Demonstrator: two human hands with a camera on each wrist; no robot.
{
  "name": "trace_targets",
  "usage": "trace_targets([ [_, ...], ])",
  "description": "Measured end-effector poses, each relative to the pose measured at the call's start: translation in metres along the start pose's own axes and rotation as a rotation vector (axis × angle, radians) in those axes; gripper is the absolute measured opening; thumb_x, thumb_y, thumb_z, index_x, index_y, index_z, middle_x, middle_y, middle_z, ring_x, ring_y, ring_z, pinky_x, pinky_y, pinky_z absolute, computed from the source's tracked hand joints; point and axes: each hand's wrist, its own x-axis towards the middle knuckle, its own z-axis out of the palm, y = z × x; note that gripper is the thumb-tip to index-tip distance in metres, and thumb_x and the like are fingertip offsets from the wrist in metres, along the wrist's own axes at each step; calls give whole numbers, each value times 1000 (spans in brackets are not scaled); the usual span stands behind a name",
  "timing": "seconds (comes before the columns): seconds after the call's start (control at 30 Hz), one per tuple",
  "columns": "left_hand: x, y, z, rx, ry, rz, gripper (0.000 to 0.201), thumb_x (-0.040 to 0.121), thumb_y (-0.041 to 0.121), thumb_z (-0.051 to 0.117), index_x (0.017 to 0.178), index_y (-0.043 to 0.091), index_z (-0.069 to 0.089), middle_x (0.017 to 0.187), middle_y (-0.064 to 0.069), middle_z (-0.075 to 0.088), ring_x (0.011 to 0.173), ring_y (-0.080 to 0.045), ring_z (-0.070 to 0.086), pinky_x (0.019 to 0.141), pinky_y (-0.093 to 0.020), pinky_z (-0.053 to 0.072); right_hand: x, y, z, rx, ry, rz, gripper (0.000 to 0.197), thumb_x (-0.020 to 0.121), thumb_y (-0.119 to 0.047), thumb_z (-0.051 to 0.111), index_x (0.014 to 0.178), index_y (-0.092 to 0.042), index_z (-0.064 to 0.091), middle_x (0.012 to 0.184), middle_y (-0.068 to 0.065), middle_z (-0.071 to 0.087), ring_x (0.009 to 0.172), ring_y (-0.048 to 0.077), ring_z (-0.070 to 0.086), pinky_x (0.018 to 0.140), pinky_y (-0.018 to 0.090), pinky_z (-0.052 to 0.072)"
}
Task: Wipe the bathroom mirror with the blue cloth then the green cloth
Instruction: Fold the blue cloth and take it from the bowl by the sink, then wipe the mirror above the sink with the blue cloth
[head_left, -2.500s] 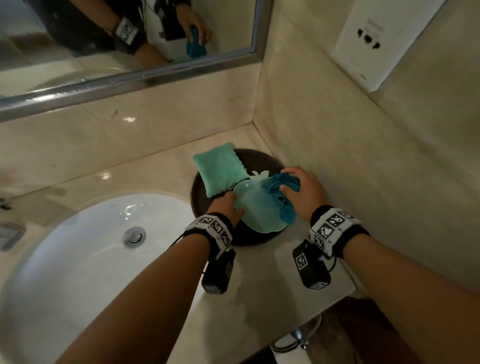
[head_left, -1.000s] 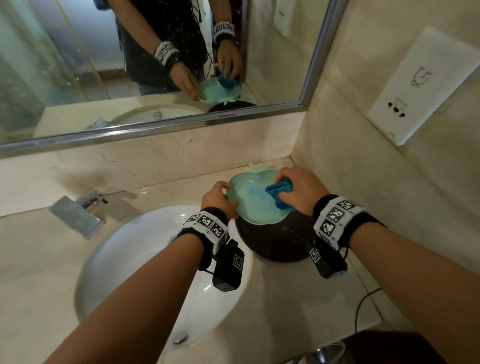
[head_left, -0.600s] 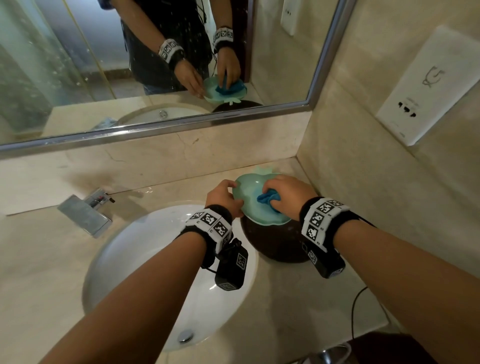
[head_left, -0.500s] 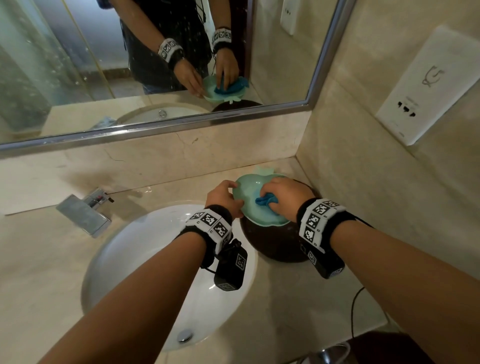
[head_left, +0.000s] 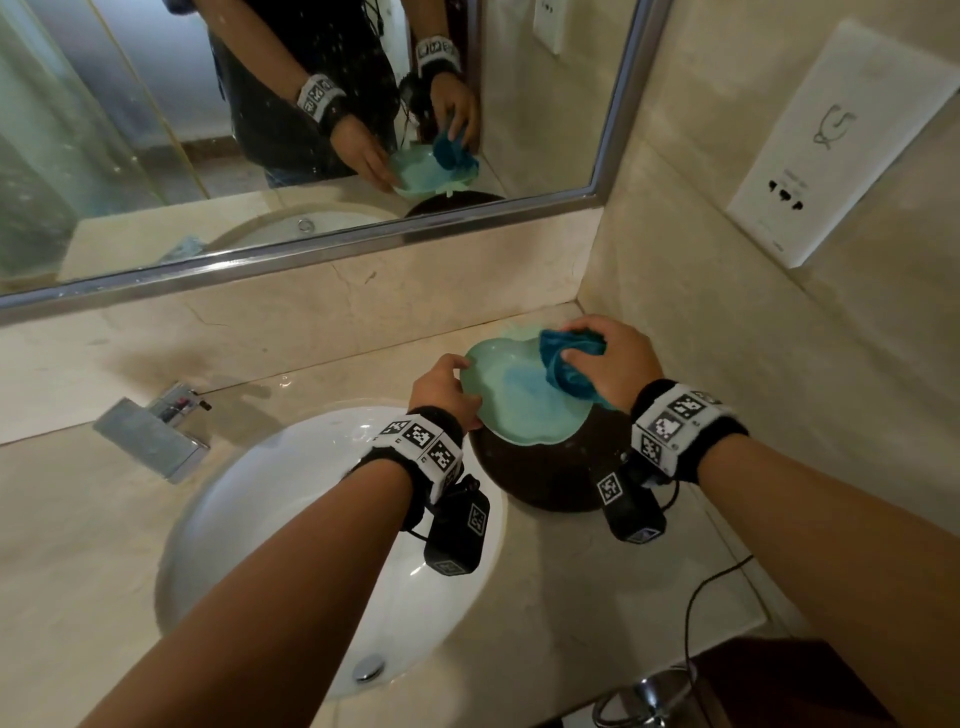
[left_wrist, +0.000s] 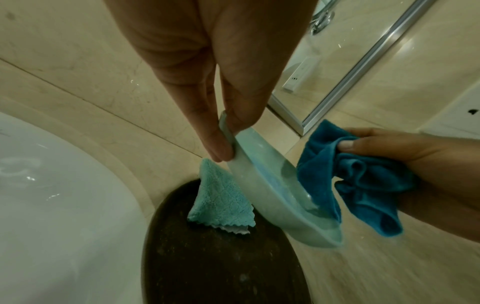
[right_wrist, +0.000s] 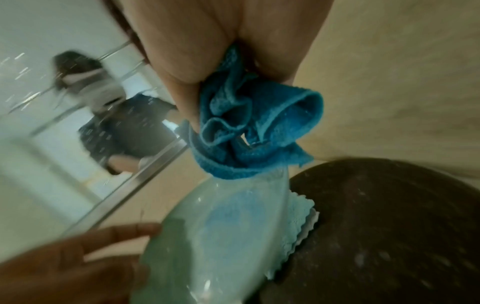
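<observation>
My right hand (head_left: 597, 358) grips the bunched blue cloth (head_left: 566, 364) (left_wrist: 350, 179) (right_wrist: 249, 127), lifted just above the far right rim of a pale green dish (head_left: 514, 400) (left_wrist: 272, 195) (right_wrist: 221, 236). My left hand (head_left: 441, 384) (left_wrist: 223, 131) pinches the dish's left rim between thumb and fingers and holds it tilted over a dark round tray (head_left: 545, 478) (left_wrist: 221, 257). The folded green cloth (left_wrist: 221, 199) (right_wrist: 298, 224) lies on that tray, partly under the dish, hidden in the head view. The mirror (head_left: 260, 130) spans the wall above the counter.
A white sink basin (head_left: 291, 525) with a chrome faucet (head_left: 150, 436) fills the counter left of the tray. The tiled side wall with a white socket plate (head_left: 841, 135) stands close on the right. A black cable (head_left: 696, 613) hangs over the counter's front edge.
My right hand has lifted the blue cloth from the middle of the dish to its far right rim. The left hand keeps its hold on the dish's rim.
</observation>
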Motion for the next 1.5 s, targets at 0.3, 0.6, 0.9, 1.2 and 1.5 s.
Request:
trace_targets([
  [0.3,13,-14,57,65,-96,-19,45,85,-5,54,126,15,50,108,-11,55,96,-33,63,75,-46,58,-14,42,-32,566,171,278,18,85,-3,63,95,-18,63,102,12,65,89,24,65,79,33,55],
  [0.6,28,-36,112,89,-142,-42,45,85,-4,54,125,17,50,115,-17,52,97,-36,61,73,-48,57,-25,73,-44,564,202,290,18,86,-2,61,102,-11,61,90,4,64,75,12,63,65,18,54],
  [0.9,37,-54,137,206,-133,-46,45,85,0,55,125,18,47,120,-18,54,100,-36,60,75,-46,58,-27,96,-41,521,137,292,18,85,-3,63,98,-15,62,88,1,65,77,15,64,70,25,54],
  [1.2,30,-49,126,383,-162,-33,49,86,16,64,131,17,45,122,-12,60,110,-28,58,93,-34,49,-25,89,-40,504,103,265,22,82,-2,65,89,-23,63,88,3,66,84,22,65,78,34,55],
  [1.5,-5,14,49,383,-58,139,53,89,20,60,138,20,40,134,-11,52,119,-26,52,97,-30,40,-9,35,-31,441,37,102,23,81,-1,66,99,-15,63,94,6,66,85,18,64,72,20,53],
])
